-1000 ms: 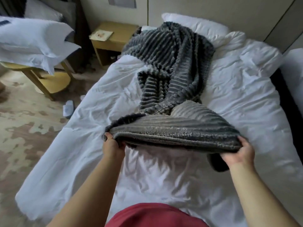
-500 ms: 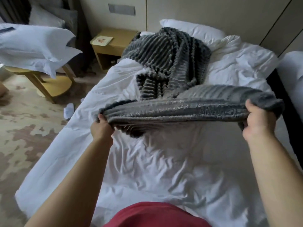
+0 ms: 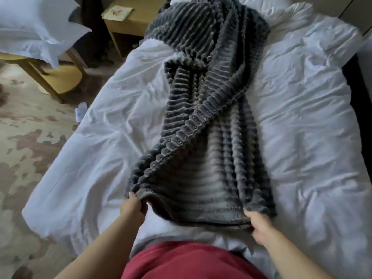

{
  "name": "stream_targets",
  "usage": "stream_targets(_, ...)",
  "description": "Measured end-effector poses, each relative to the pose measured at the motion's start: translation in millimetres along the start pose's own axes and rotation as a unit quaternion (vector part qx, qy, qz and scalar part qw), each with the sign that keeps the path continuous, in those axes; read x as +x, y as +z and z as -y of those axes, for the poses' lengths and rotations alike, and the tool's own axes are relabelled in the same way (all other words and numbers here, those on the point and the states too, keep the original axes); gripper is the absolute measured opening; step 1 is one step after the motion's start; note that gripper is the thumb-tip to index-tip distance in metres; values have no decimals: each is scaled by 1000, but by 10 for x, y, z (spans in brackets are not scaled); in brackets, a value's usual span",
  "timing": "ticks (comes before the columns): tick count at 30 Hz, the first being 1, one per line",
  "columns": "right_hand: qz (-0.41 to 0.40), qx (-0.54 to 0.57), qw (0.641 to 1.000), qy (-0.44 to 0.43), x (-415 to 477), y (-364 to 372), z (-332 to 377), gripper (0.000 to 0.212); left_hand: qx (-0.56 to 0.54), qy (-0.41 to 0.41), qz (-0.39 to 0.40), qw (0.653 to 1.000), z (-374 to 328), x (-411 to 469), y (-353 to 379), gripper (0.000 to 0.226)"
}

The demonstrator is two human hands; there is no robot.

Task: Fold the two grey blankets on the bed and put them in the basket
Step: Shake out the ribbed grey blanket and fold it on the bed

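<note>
A dark grey ribbed blanket (image 3: 201, 117) lies in a long twisted strip down the middle of the white bed (image 3: 302, 117), from the pillows to the near edge. My left hand (image 3: 132, 206) grips its near left corner. My right hand (image 3: 259, 226) grips its near right corner. The near end of the blanket is stretched flat between my two hands, low over the sheet. I cannot tell whether the strip is one blanket or two. No basket is in view.
A wooden bedside table (image 3: 128, 23) with a card on it stands at the bed's far left. A low wooden stool (image 3: 58, 77) carries white pillows (image 3: 38, 27) at left. A white slipper (image 3: 80, 113) lies on the patterned carpet (image 3: 24, 158).
Both hands have pulled the blanket's near edge down and toward me, from raised and spread wide to low near the bed's foot. The blanket is drawn out longer.
</note>
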State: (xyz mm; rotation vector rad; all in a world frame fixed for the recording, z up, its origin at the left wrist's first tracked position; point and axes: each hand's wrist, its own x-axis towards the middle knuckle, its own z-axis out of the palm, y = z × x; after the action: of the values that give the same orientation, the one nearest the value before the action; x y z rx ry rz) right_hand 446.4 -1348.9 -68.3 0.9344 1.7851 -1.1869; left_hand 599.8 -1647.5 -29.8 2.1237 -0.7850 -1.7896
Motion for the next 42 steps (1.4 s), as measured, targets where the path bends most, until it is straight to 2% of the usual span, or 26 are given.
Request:
stream_targets(4,29,111,993,24,151,-173,259,51,-21,-4,-17,1000,52,-44,60,25)
stream_targets(7,44,250,966,45,183,-244,386,31,46,45,-16,998,137,-54,174,30)
stream_targets(8,55,293,953,50,213,-253,401,30,65,52,-2,996,151,-102,197,28)
stream_targets(10,74,350,932,62,294,-254,389,41,89,64,20,994,231,-88,222,21)
stream_targets(12,87,367,923,72,427,-225,335,55,84,68,25,994,304,-103,252,20)
stream_targets(14,83,374,919,94,557,-195,285,59,99,61,13,993,397,-99,272,23)
stream_targets(18,14,420,898,131,817,-189,254,40,139,43,-17,989,588,-33,305,34)
stream_targets(20,28,417,901,120,834,-187,344,39,138,37,-21,990,614,-15,345,37)
stream_targets(22,80,394,912,79,787,-188,494,46,133,31,-22,990,595,-11,412,37)
stream_targets(24,123,353,927,26,700,-224,690,28,108,25,-14,994,553,-7,491,37)
stream_targets(25,113,330,937,2,661,-254,821,12,90,25,-11,996,525,1,532,36)
stream_targets(26,89,317,944,-22,633,-304,958,4,74,29,-8,997,486,6,567,36)
stream_targets(28,44,347,933,-80,580,-459,1237,19,63,51,-16,997,404,52,614,31)
stream_targets(30,5,346,927,-145,495,-575,1468,23,115,105,-32,987,362,118,608,17)
stream_targets(31,-22,304,937,-169,473,-595,1502,23,190,147,-43,970,353,149,580,15)
stream_targets(32,-53,233,952,-192,482,-574,1480,24,289,188,-49,937,359,175,541,19)
stream_targets(34,-89,-4,968,-234,524,-440,1280,21,487,226,-27,843,432,222,469,31)
stream_targets(35,-76,-132,962,-226,537,-353,1118,16,548,223,-9,806,486,247,447,35)
stream_targets(36,-57,-227,951,-200,576,-290,954,19,577,209,8,790,542,266,439,36)
stream_targets(37,-39,-277,945,-171,606,-236,822,28,581,194,18,790,589,283,449,36)
stream_targets(38,-23,-277,949,-147,621,-185,745,38,569,186,22,801,614,284,482,35)
stream_targets(40,-2,-222,969,-105,659,-77,736,54,517,194,15,833,597,270,590,33)
stream_targets(42,38,-207,976,-60,715,39,857,50,444,241,-22,863,474,231,738,31)
